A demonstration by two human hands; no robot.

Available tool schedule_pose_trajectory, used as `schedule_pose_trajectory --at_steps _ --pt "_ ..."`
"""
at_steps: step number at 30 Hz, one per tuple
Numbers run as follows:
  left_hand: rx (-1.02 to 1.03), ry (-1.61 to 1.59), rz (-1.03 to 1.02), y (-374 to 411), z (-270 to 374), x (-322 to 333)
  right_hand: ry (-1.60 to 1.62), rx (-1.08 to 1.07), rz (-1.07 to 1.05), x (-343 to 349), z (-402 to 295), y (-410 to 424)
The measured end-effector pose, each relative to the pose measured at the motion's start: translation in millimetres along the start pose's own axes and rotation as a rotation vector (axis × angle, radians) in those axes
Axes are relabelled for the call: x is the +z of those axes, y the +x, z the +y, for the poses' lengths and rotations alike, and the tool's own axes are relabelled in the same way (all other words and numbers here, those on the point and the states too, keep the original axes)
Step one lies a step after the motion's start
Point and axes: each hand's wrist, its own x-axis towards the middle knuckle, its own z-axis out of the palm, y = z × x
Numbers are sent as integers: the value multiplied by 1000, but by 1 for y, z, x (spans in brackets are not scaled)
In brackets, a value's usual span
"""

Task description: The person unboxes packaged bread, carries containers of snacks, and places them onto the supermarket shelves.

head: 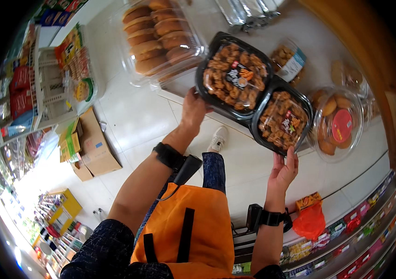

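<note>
Two black plastic food trays with clear lids lie side by side at the front edge of a white display surface. The larger tray (pixel 234 75) is packed with brown, crusty snack pieces and bears a printed label. My left hand (pixel 194 110) grips its near-left corner, with some fingers hidden beneath. Touching it on the right is the smaller tray (pixel 283 120), holding similar pieces. My right hand (pixel 285 169) has its near edge between thumb and fingers. Whether the trays rest fully on the surface, I cannot tell.
Left of the trays stands a clear box of round buns (pixel 159 38); right of them, a round tub of buns (pixel 335 122). Behind are a labelled snack pack (pixel 290 61) and silver foil packages (pixel 246 12). A cardboard box (pixel 96 146) lies floor-left; stocked shelves (pixel 351 240) line the lower right.
</note>
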Motion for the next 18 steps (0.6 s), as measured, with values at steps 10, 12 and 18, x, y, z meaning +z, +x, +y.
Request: schedule_pose_trajectory --at_steps 10,12,18 --pt "66 313 -121 4 3 -31 -28 -21 -14 3 -3 -9" --pt "78 318 -141 2 4 -29 -59 -18 -40 2 -5 -8" --pt "14 560 -47 -4 16 -25 -186 -38 -45 -11 -12 8"
